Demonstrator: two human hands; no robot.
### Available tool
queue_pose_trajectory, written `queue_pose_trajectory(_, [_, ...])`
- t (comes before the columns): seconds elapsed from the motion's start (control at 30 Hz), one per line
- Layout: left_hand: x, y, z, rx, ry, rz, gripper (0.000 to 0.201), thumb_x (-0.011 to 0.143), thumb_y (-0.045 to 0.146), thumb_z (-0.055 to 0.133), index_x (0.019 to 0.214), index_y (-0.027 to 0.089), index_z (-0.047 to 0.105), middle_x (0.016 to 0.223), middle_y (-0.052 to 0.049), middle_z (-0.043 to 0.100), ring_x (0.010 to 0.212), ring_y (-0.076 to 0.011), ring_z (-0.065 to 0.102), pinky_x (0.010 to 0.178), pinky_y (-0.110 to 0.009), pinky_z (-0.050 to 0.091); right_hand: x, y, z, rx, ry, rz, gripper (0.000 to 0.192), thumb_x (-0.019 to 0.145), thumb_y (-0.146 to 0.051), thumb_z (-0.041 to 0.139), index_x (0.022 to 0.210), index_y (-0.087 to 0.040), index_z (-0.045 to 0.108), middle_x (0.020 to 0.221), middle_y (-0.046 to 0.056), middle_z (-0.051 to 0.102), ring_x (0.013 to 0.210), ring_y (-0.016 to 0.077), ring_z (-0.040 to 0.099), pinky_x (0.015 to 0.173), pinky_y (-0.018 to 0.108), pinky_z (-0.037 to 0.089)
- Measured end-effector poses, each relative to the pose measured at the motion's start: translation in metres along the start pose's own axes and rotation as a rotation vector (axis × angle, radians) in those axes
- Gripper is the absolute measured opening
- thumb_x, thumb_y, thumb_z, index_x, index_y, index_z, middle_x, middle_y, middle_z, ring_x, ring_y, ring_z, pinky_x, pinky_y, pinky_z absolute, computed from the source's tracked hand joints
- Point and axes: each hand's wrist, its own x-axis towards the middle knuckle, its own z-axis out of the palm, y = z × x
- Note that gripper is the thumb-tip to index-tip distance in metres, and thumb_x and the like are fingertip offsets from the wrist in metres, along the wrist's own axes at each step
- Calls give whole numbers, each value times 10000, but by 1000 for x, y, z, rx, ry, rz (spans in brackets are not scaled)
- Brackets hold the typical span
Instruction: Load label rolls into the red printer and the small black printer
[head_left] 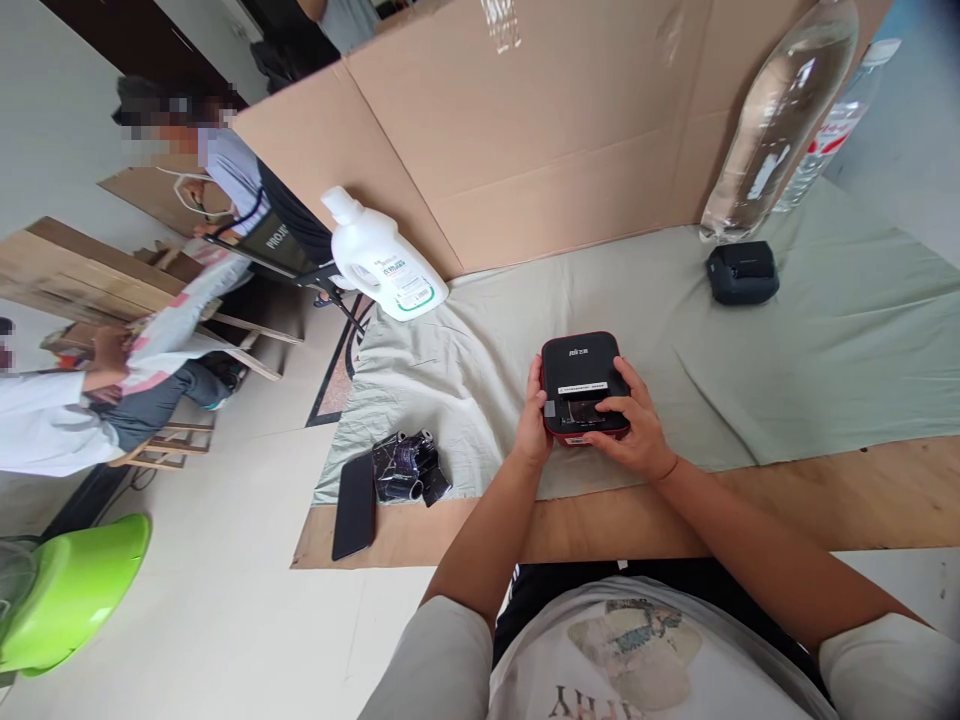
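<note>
A boxy black device with red lower sides (586, 365) lies on the cloth in front of me, a white label strip and a small dark window on its top. Its exact kind is not clear. My left hand (533, 420) grips its left side, with fingers along the edge. At the right side, my right hand (636, 425) grips it too; one finger bends over the dark window and the thumb is at the near edge. A smaller black device (742, 273) stands farther right, apart from both hands.
A white jug (386, 260) leans at the back left beside a cardboard panel (540, 150). A large clear bottle (784, 120) and a smaller bottle (832, 130) stand back right. Near left lie a black phone (353, 507) and dark, shiny rolls (409, 465). Two people work beyond, left.
</note>
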Motion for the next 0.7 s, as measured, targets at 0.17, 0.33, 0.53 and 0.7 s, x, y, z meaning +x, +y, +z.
queue_pose_trajectory(0.17, [0, -5, -12, 46, -1, 9, 788, 748, 381, 540, 1502, 265, 341, 1593, -47, 383, 1476, -257, 357, 1192, -414, 351, -4, 6, 1, -102, -13, -27, 379, 777, -569, 728, 916, -228, 637, 1618, 96, 268, 1462, 399, 308, 1119, 627, 375])
queue_pose_trajectory(0.33, [4, -11, -15, 135, 13, 86, 780, 750, 388, 555, 1476, 286, 291, 1556, -86, 412, 1435, -253, 409, 1160, -430, 383, -5, 2, 0, -245, 0, -11, 406, 725, -586, 770, 895, -235, 657, 1615, 72, 255, 1430, 414, 328, 1115, 620, 370])
queue_pose_trajectory(0.53, [3, -17, -16, 128, 30, 138, 736, 761, 367, 582, 1429, 316, 278, 1534, -93, 415, 1368, -250, 470, 1112, -436, 410, -7, -2, 0, -239, -8, 59, 388, 740, -561, 761, 914, -229, 661, 1624, 86, 220, 1418, 406, 345, 1104, 587, 395])
queue_pose_trajectory(0.7, [4, -16, -16, 178, 15, 97, 617, 760, 381, 538, 1355, 277, 410, 1415, -80, 523, 1312, -245, 505, 1090, -419, 423, -10, 5, 2, -155, -1, 25, 480, 802, -581, 682, 1122, -235, 591, 1618, 141, 239, 1429, 387, 364, 1101, 580, 413])
